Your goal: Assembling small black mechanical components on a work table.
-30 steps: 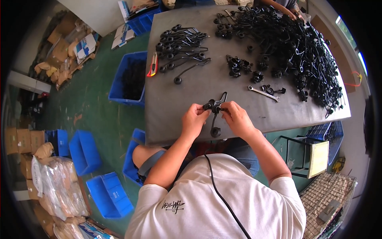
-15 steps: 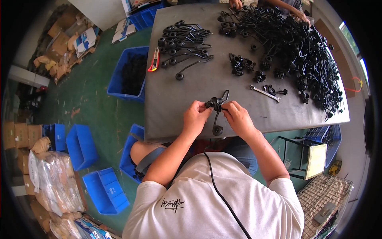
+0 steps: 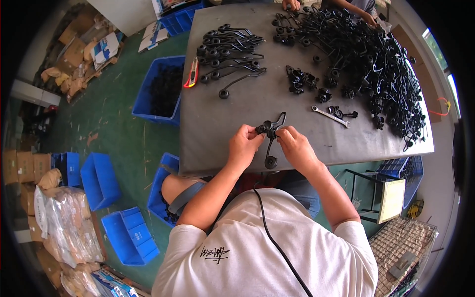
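Above the table's near edge, a black bent rod (image 3: 270, 129) with a round end piece and darker fittings at its middle is between my hands. My left hand (image 3: 242, 147) pinches the fittings from the left. From the right, my right hand (image 3: 295, 148) has its fingertips closed on the same middle part. The rod's looped end points away from me and its round end hangs toward me. My fingers hide exactly how the fittings sit on the rod. An open-ended wrench (image 3: 330, 117) lies to the right beside small black fittings (image 3: 341, 113).
Similar rods (image 3: 232, 49) lie in a group at the far left, with a red-yellow utility knife (image 3: 191, 73) alongside. A large black heap of parts (image 3: 386, 74) covers the right side. Another person's hand (image 3: 368, 20) is behind it. Blue bins (image 3: 100, 180) stand on the floor.
My hands and the rod stay almost in place, with only slight finger movement. At the far side, the other person's hands have shifted a little.
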`<state>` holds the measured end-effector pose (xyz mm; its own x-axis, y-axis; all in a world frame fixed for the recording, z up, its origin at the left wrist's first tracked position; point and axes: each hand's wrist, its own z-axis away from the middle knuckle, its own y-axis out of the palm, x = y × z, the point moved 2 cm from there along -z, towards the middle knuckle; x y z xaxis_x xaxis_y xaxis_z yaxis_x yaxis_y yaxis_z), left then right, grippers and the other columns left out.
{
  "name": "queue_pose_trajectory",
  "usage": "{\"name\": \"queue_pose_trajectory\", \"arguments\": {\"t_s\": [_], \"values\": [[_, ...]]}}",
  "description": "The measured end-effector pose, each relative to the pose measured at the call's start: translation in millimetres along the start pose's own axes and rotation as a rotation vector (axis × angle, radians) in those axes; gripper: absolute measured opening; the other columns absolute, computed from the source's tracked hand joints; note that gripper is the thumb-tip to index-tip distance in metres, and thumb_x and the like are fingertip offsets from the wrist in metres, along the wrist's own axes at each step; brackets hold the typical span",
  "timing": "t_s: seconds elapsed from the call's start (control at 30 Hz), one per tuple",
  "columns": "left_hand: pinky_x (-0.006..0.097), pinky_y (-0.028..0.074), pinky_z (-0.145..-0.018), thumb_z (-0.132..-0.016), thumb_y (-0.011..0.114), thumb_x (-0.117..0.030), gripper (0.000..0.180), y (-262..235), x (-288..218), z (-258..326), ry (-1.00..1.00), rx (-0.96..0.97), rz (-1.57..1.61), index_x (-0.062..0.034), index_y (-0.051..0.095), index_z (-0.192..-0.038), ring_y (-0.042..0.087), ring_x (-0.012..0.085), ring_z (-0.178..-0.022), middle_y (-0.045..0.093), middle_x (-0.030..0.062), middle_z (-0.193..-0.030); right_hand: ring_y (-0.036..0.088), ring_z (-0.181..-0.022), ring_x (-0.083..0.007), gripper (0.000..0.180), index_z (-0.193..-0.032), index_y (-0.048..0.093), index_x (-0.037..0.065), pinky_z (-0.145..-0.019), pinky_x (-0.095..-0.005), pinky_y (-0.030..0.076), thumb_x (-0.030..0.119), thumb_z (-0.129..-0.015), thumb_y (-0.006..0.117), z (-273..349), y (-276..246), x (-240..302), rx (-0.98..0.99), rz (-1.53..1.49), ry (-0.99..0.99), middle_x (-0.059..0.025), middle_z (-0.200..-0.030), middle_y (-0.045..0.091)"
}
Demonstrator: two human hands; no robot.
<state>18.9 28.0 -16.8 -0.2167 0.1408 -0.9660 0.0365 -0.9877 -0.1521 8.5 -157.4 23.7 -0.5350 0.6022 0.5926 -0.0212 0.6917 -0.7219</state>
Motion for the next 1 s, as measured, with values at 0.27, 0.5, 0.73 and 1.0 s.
{"name": "queue_pose_trajectory", "arguments": {"t_s": [0.27, 0.5, 0.73, 1.0], "values": [[0.022, 0.046, -0.056, -0.090, 0.075, -0.013, 0.020, 0.6, -5.3, 2.2, -0.030, 0.027, 0.027, -0.0013, 0.063, -0.100, 0.058, 0.0053, -0.067, 0.070, 0.0034, -0.086, 0.063, -0.083, -0.0372, 0.017, -0.106, 0.061, 0.004, -0.071, -0.0426, 0.052, 0.002, -0.091, 0.066, -0.8, -4.5, 9.9, -0.080, -0.094, 0.135, -0.0157, -0.099, 0.061], [0.024, 0.048, -0.057, -0.088, 0.076, -0.015, 0.022, -0.6, -4.9, 1.1, -0.014, 0.014, -0.003, -0.0006, 0.063, -0.099, 0.060, 0.0064, -0.065, 0.070, 0.0041, -0.082, 0.064, -0.084, -0.0374, 0.021, -0.108, 0.060, 0.004, -0.072, -0.0426, 0.053, -0.002, -0.089, 0.066, 0.5, 2.8, 6.7, -0.111, -0.071, 0.089, -0.0161, -0.100, 0.060], [0.026, 0.050, -0.057, -0.086, 0.077, -0.016, 0.024, -1.3, -3.0, 1.5, -0.003, -0.007, 0.005, 0.0001, 0.064, -0.098, 0.062, 0.0081, -0.062, 0.071, 0.0055, -0.079, 0.067, -0.079, -0.0342, 0.019, -0.107, 0.058, 0.002, -0.069, -0.0410, 0.054, 0.000, -0.091, 0.067, -0.4, 2.5, 2.7, -0.086, -0.142, 0.130, -0.0167, -0.098, 0.062], [0.027, 0.050, -0.057, -0.085, 0.078, -0.017, 0.026, -1.6, 0.0, 1.3, 0.025, -0.013, -0.005, 0.0002, 0.064, -0.098, 0.062, 0.0083, -0.062, 0.072, 0.0060, -0.079, 0.062, -0.075, -0.0369, 0.016, -0.098, 0.059, 0.001, -0.067, -0.0436, 0.050, 0.017, -0.099, 0.061, -1.9, 4.6, -4.4, 0.006, 0.062, 0.244, -0.0162, -0.086, 0.061]]}}
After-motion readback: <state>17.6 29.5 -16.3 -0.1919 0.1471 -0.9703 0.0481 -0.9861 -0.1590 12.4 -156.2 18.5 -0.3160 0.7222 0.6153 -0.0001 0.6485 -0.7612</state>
